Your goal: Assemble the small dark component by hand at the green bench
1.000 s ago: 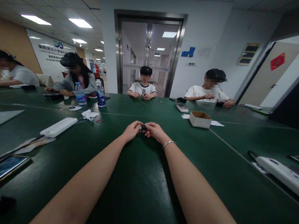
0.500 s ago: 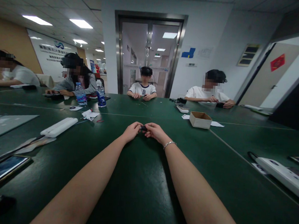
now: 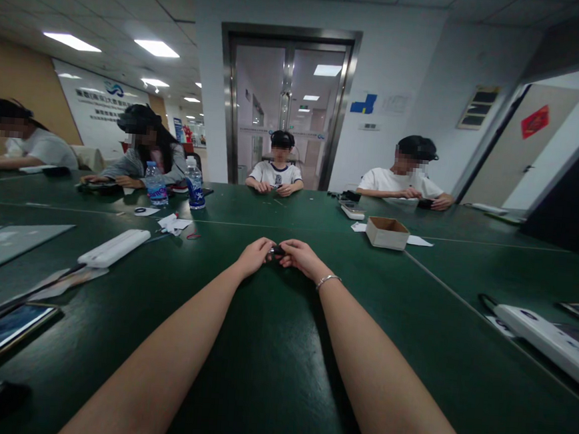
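Both hands meet over the green table (image 3: pixel 279 350) at the middle of the view. Between their fingertips is a small black object with a shiny metal part (image 3: pixel 277 250), its kind too small to tell. My right hand (image 3: pixel 302 257) is closed on the black end. My left hand (image 3: pixel 255 256) pinches the metal side. Fingers cover much of the object.
A small open box (image 3: pixel 387 237) stands right of my hands. Two water bottles (image 3: pixel 195 184), paper scraps (image 3: pixel 172 224), a white power strip (image 3: pixel 114 247) and a phone (image 3: pixel 7 332) lie leftward. Another power strip (image 3: pixel 550 338) is at right. Several people sit across.
A bright metal part of the small object now shows between my fingertips, where it looked mostly dark before. My hands have barely moved.
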{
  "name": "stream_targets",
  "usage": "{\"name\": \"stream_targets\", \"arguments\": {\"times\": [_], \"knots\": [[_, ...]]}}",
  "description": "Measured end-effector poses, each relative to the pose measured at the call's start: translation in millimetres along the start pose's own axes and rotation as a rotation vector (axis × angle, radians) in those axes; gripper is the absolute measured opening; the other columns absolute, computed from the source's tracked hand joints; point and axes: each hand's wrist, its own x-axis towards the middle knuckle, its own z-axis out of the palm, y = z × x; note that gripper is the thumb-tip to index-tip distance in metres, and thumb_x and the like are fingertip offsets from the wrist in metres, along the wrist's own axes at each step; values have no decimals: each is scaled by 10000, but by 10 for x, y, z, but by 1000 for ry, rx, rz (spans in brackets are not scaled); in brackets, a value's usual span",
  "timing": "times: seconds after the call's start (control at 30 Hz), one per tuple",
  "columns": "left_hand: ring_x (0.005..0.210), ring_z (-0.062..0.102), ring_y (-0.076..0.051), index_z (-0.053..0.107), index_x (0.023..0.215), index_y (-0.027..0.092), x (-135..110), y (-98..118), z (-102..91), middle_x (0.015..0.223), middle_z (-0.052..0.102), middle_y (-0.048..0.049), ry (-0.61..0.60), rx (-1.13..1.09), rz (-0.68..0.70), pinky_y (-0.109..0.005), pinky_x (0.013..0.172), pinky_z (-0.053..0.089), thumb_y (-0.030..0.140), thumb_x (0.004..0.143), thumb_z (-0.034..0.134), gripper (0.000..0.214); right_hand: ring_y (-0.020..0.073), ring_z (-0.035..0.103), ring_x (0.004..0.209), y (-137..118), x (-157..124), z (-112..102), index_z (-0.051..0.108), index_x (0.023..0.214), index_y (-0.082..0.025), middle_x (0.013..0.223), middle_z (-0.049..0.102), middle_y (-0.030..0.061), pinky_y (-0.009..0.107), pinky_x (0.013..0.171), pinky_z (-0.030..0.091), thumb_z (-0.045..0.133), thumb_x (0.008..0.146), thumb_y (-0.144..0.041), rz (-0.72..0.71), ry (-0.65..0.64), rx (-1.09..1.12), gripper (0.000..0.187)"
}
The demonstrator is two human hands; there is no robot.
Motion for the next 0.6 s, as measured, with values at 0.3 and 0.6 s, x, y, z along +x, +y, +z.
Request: {"name": "stream_targets", "arguments": {"times": [0.3,0.6], "knots": [[618,513,-116,595,973,165,-24,43,-11,770,597,-28,1,26,5,-230,573,421,345,829,421,289,84,593,441,-13,-16,8,524,902,-114,630,634,42,160,446,512,511,897,-121,3,6,6,16],[615,507,-111,599,960,169,-20,47,-7,759,587,-23,42,2,-8,-216,556,411,326,823,432,267,77,582,427,-8,-5,10,525,897,-115,629,632,40,156,445,509,491,902,-107,4,1,11,35]]}}
